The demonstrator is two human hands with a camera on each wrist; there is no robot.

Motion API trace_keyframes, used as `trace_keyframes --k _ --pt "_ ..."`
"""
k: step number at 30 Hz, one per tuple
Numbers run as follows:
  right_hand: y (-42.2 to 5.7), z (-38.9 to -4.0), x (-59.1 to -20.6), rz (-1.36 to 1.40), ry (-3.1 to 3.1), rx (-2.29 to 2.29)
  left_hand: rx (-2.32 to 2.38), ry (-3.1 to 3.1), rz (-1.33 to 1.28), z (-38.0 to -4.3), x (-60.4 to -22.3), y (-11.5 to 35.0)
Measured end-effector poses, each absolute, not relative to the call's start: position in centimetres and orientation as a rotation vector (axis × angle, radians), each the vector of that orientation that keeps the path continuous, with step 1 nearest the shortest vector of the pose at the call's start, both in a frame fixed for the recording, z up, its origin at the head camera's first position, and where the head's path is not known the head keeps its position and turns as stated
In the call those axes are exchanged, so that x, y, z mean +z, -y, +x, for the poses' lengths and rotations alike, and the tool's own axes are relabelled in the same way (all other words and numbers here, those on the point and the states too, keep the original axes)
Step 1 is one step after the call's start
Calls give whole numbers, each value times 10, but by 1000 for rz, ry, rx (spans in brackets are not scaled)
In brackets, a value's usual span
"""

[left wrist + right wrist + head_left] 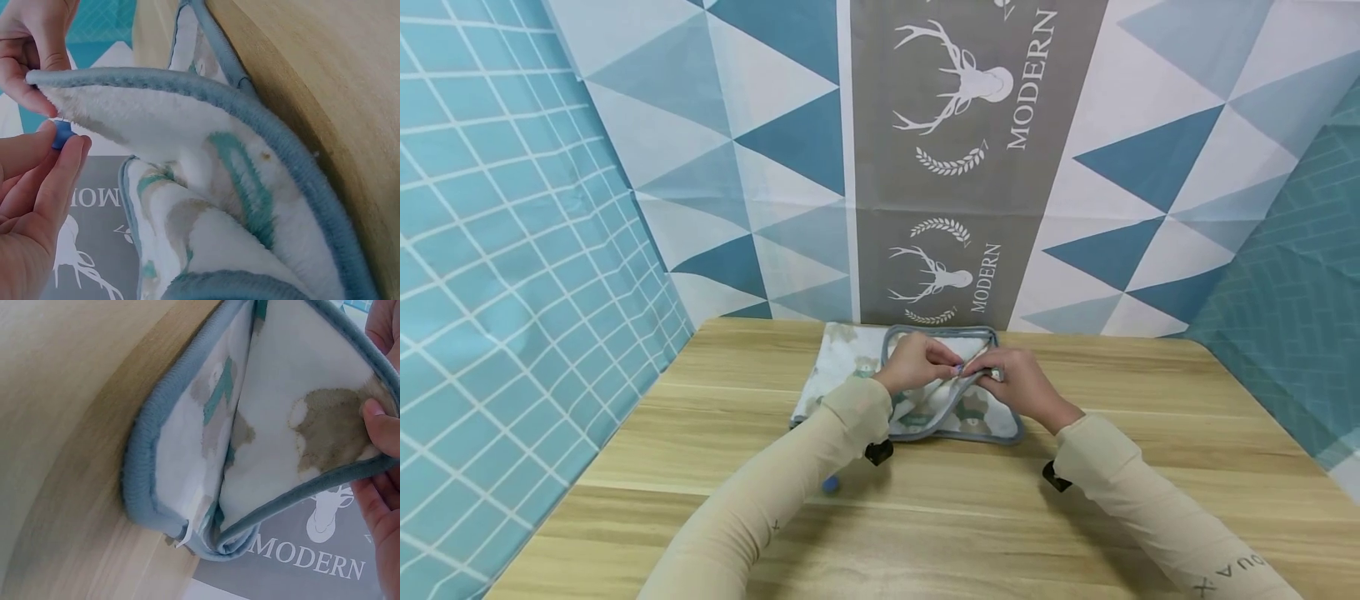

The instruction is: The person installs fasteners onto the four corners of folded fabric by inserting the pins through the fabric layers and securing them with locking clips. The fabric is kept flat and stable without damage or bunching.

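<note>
A small fleece blanket (838,367), white with bear prints and a grey-blue bound edge, lies folded at the back of the table. My left hand (913,362) pinches a small blue piece (62,134) between thumb and fingertips. A thin metal bit sticks up from this piece, close to the raised corner of the blanket; whether it pierces the fabric I cannot tell. With thumb and fingers my right hand (1022,383) grips that corner, lifting the top layer off the fold. In the right wrist view, the right thumb (382,428) presses on the fleece beside the binding.
On the wooden table (880,550), a blue object (830,483) lies near the left forearm. Behind the blanket rises a patterned backdrop (947,192) with deer heads. A blue tiled sheet (512,275) borders the left side.
</note>
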State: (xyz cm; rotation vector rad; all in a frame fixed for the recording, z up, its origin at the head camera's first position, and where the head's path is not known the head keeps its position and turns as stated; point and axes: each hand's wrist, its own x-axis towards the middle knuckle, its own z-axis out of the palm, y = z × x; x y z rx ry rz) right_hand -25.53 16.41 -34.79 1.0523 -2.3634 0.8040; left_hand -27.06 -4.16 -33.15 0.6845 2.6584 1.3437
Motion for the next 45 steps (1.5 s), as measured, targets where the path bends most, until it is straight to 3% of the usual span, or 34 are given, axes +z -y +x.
trace_keyframes --k 11,25,37,45 --pt "-167 -257 -358 1159 2238 770 1386 -2609 617 -267 -332 39" --pt "-166 -253 -358 1049 2356 829 1529 -2566 613 -253 -335 42" --pt "-171 -254 -353 961 2390 833 919 -3079 845 -224 -324 14" --pt "-183 -254 -354 814 2546 865 1034 -3016 744 -239 -328 13"
